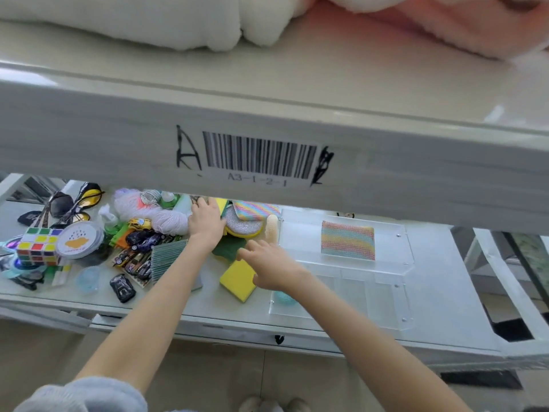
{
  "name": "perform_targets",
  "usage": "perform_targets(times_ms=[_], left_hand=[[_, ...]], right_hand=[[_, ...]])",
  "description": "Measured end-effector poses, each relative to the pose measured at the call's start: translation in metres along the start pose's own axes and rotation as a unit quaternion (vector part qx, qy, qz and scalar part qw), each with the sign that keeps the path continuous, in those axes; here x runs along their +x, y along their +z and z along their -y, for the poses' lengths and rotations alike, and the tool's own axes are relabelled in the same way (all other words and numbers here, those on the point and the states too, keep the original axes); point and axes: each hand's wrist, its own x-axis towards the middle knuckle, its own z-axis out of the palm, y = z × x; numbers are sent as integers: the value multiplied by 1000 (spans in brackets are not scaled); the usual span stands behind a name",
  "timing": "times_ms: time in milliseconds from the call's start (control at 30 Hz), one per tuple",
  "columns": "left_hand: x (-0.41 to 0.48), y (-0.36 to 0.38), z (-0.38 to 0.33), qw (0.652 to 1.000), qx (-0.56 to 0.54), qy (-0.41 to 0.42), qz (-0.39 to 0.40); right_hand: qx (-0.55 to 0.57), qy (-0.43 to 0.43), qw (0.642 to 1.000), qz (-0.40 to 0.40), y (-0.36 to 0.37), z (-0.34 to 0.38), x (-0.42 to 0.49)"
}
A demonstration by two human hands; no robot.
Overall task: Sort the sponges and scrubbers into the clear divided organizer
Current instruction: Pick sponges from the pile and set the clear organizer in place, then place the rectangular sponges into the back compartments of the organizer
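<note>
The clear divided organizer point(389, 295) lies on the right of the shelf, with a rainbow-striped scrubber point(347, 243) in its far compartment and a light blue object point(283, 297) at its near left corner. A pile of sponges sits to its left: a silver round scrubber point(245, 223), another rainbow scrubber point(257, 210), a cream loofah point(271, 227), a green pad point(228, 248) and a yellow sponge point(237, 279). My left hand point(206, 221) rests flat on the pile's left edge. My right hand point(269, 264) lies over the yellow sponge and green pad, fingers spread.
Left of the pile are white yarn point(157, 211), toy cars point(139, 257), a puzzle cube point(38, 245), a round tin point(78, 239) and sunglasses point(68, 203). The upper shelf edge with a barcode label point(258, 157) hangs low over the back of the shelf.
</note>
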Motion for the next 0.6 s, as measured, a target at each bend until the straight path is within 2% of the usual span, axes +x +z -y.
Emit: perform_targets(times_ms=[200,300,500,600], left_hand=[[-16,-30,11,997,27,24,-61],[-33,-44,10,998,1,30,-61],[-68,-79,2,995,-14,70,-71],[-77,-97,-16,991,-43,124,-40]], right_hand=[[-95,-62,993,45,35,11,22],[-120,-76,989,35,42,15,29],[-44,-115,992,-8,16,36,16],[-19,-112,992,-46,-14,38,-8]])
